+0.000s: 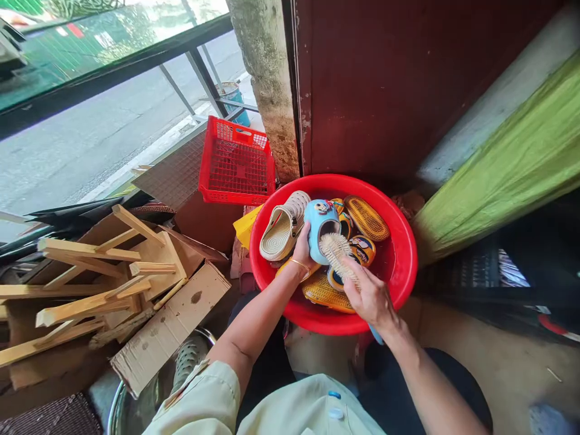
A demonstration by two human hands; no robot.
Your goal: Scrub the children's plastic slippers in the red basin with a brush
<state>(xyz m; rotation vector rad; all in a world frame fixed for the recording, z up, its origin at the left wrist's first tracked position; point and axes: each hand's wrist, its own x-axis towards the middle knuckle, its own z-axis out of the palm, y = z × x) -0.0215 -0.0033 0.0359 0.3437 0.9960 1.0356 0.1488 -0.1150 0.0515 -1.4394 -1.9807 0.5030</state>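
My left hand (304,246) is closed around a light blue clog (313,219) with a cartoon charm on its toe, held above the red basin (405,254) with its opening facing right. In my right hand (369,296) is a scrub brush (335,249) with pale bristles, their tip at the clog's opening. A bit of blue handle shows below that hand. Beneath, the basin holds a beige clog (277,237) on the left, an upturned yellow sole (367,217) at the back, a yellow-and-navy shoe (363,248) and another yellow sole (327,292) nearer me.
Behind the basin stands a red plastic crate (238,160). Wooden stools (99,272) and cardboard (172,326) are piled on the left, above a metal tub (116,405) with a grey clog. A green curtain (507,151) hangs at right, by a dark red panel (376,90).
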